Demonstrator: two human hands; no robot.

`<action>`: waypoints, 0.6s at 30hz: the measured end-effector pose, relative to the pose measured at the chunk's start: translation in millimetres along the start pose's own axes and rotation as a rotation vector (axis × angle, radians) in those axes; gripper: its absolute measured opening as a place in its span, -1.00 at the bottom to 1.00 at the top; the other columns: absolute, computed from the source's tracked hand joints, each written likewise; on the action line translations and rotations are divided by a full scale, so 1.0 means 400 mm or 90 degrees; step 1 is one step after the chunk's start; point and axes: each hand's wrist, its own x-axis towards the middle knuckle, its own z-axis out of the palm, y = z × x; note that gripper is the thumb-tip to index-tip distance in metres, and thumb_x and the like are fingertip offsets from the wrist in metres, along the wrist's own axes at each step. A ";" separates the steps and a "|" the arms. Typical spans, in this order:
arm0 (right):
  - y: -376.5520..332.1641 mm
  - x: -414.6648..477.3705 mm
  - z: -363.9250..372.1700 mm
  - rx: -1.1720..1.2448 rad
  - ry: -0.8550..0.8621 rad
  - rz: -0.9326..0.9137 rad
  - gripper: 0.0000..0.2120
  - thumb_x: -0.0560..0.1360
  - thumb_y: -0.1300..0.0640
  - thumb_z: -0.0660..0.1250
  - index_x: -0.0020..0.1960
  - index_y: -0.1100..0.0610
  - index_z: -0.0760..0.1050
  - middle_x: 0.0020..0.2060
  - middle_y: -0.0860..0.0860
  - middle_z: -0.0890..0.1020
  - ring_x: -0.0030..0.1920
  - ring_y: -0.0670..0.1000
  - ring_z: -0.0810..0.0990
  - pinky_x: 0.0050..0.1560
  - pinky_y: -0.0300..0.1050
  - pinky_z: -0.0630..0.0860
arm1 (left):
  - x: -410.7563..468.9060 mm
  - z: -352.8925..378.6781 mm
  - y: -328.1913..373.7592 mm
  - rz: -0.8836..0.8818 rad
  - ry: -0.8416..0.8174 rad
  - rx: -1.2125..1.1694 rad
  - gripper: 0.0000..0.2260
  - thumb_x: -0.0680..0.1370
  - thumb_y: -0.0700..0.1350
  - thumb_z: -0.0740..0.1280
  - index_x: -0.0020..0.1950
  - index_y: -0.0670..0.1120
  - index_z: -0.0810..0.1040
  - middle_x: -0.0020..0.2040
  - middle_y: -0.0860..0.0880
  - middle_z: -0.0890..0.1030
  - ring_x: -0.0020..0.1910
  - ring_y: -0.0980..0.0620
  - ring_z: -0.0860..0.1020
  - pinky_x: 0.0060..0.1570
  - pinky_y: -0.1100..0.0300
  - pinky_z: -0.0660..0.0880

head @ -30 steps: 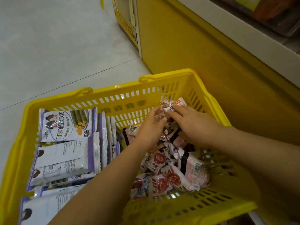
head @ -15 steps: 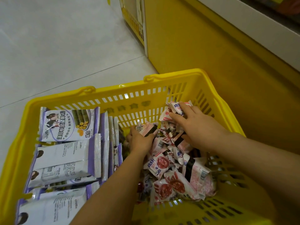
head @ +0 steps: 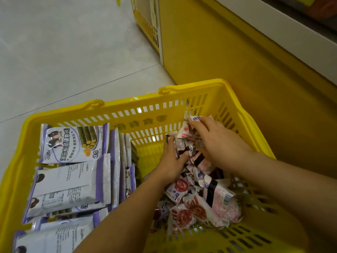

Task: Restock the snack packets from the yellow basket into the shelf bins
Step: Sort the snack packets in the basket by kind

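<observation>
- A yellow basket (head: pixel 127 104) sits on the pale floor (head: pixel 63 52); its right side is just beside a yellow shelf front (head: pixel 237 70); a white ledge (head: pixel 273 31) runs along the top of that front.
- The snacks are all inside the basket.
- On the left side of the basket lie the big purple packets (head: pixel 73 143); some lie flat on top, one with its picture side up; more stand on their edges in a row next to them.
- On the right side is a messy heap of small packets (head: pixel 197 207); they are pink, white and red, and some have a black stripe.
- A bare strip of yellow basket bottom shows between the big packets and the far end of the heap.
- Both of the person's arms reach down into the basket from the near side.
- The left hand (head: pixel 171 159) is at the left edge of the heap, near the far wall; its fingers (head: pixel 169 143) point away from the person and its thumb sticks out to the right; a few small packets are caught between thumb and fingers.
- The right hand (head: pixel 218 145) is on the far end of the heap, close to the basket's far right corner; its fingers (head: pixel 198 125) are bent over a bunch of small packets and hold them; one packet pokes out past the fingertips.
- The two hands are close together; small packets are bunched up between them.
</observation>
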 end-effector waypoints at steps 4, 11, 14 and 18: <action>0.006 0.000 0.011 -0.088 -0.083 -0.028 -0.13 0.55 0.16 0.28 0.55 0.02 -0.32 0.55 0.13 -0.10 0.54 0.17 -0.04 0.44 0.04 0.21 | 0.029 -0.010 -0.011 -0.133 -0.079 0.235 -0.28 0.61 0.25 0.05 0.53 0.06 -0.35 0.56 -0.05 -0.33 0.54 -0.19 -0.24 0.47 -0.12 -0.08; 0.008 0.023 -0.019 0.021 -0.127 0.005 -0.24 0.61 0.02 0.18 0.55 -0.05 -0.31 0.56 0.11 -0.17 0.55 0.17 -0.13 0.48 0.09 0.09 | 0.009 -0.054 0.037 -0.182 -0.053 0.129 -0.25 0.58 0.16 0.25 0.57 0.09 -0.18 0.56 -0.15 -0.03 0.48 -0.23 0.20 0.37 -0.03 0.25; 0.002 -0.015 -0.031 -0.022 -0.054 -0.055 -0.24 0.57 0.04 0.25 0.56 -0.03 -0.18 0.56 0.07 -0.09 0.54 0.14 -0.07 0.50 0.04 -0.01 | -0.032 -0.104 0.078 -0.144 -0.016 0.068 -0.37 0.60 0.05 0.27 0.57 0.01 0.04 0.54 -0.10 0.18 0.39 -0.12 0.36 0.20 0.09 0.44; -0.059 -0.050 -0.059 0.024 0.029 -0.188 -0.43 0.51 0.11 0.30 0.47 -0.02 0.21 0.38 0.03 0.37 0.36 0.08 0.33 0.34 0.04 0.31 | -0.117 -0.190 0.176 0.002 0.012 0.139 -0.56 0.61 0.03 0.25 0.48 0.02 0.30 0.43 -0.03 0.41 0.25 0.02 0.47 -0.05 0.24 0.41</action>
